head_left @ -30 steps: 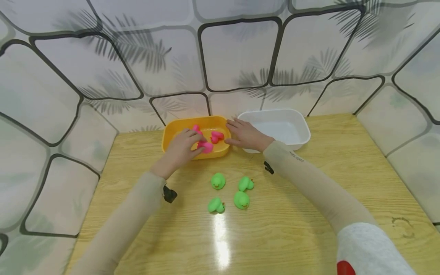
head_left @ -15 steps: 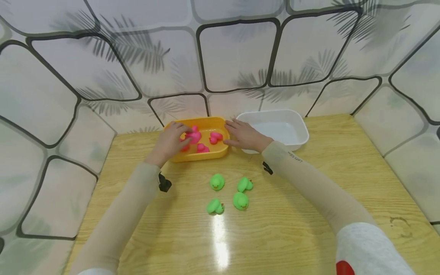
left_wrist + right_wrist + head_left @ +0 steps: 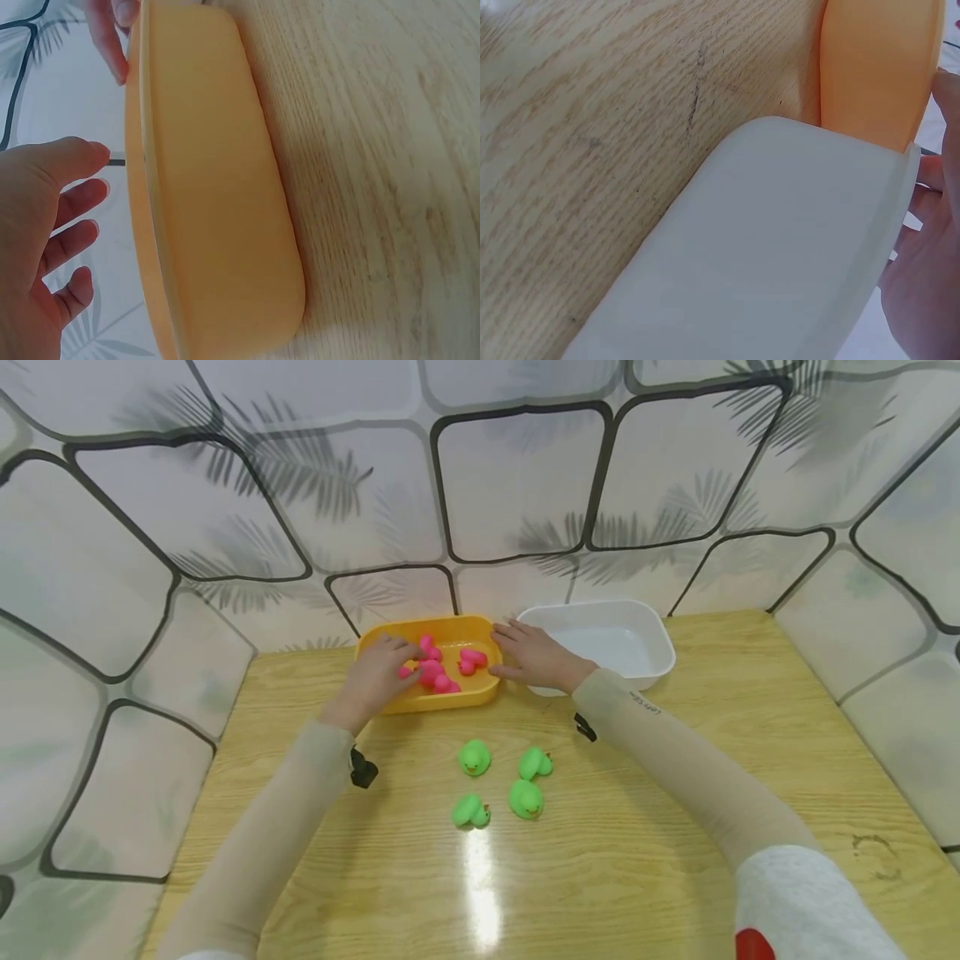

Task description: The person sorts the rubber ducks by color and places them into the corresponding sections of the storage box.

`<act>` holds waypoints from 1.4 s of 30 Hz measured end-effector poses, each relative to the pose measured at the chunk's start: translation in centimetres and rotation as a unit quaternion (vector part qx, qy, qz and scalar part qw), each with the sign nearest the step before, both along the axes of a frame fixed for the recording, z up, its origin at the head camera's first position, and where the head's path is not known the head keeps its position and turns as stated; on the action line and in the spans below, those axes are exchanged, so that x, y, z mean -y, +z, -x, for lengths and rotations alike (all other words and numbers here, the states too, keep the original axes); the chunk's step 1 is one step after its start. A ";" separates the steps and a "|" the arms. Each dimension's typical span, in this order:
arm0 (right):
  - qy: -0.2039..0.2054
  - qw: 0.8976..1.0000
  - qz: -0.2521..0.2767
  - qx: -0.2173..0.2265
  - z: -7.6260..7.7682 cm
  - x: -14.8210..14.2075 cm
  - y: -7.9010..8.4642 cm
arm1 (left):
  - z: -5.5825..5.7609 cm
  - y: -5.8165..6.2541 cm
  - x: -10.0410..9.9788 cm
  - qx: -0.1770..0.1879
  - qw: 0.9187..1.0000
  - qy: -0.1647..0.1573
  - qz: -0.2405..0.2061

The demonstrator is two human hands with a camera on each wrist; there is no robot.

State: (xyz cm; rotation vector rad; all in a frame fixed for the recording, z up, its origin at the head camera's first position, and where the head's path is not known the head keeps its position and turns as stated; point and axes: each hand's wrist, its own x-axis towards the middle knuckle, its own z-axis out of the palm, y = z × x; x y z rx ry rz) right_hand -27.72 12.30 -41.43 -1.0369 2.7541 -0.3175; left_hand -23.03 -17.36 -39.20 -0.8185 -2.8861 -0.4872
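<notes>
Tabletop (image 3: 637, 860), left hand (image 3: 377, 673) over yellow tray (image 3: 450, 702) (pink ducks (image 3: 472, 661) inside).

The tabletop (image 3: 615, 860) looks glossy, the orange tray (image 3: 217, 187) smooth plastic.

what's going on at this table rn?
Someone is working bare-handed over a yellow tray of pink ducks. The left hand hovers over the ducks, holding nothing that I can see. The right hand is at the tray's right end, by the white tray. Four green ducks sit on the table, in front of the trays.
</notes>
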 end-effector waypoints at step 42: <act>0.271 0.960 0.009 -0.065 -10.0 1.3 -1.7 | 1.1 0.3 -7.0 0.000 0.996 -0.090 0.021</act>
